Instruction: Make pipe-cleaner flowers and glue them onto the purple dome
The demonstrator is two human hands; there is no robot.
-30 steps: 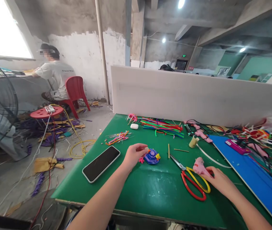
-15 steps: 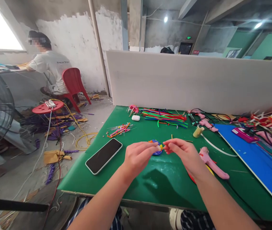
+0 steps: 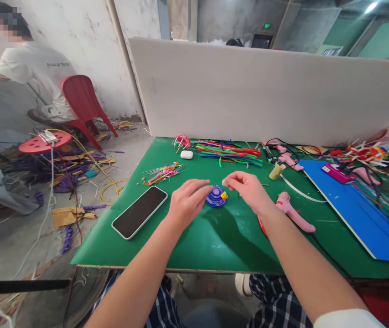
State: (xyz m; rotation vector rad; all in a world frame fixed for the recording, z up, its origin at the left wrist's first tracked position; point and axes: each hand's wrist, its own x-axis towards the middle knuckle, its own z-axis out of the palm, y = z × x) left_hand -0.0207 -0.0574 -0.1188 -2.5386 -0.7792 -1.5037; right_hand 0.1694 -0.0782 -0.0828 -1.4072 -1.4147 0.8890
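A blue and purple ringed disc of coiled craft stems (image 3: 215,197) with a small yellow piece on its right side lies on the green table. Just left of it, my left hand (image 3: 188,198) hovers with its fingers stretched out and nothing visible in them. My right hand (image 3: 247,187) is at the disc's upper right, thumb and forefinger pinched together; whatever they may hold is too small to make out. To the right lies a pink glue gun (image 3: 295,213). Red-handled pliers or scissors (image 3: 262,225) are partly hidden under my right forearm.
A phone (image 3: 140,212) lies at the left. Behind are wire-ended craft pieces (image 3: 164,173), a white earbud case (image 3: 186,155) and coloured craft stems (image 3: 228,152). A blue board (image 3: 355,214) covers the right. A white partition (image 3: 266,91) closes the back; a person sits beyond at left.
My hands have drawn apart, and the right one has lifted off the disc's side, so more of the disc shows. The camera view has tilted down and shifted right.
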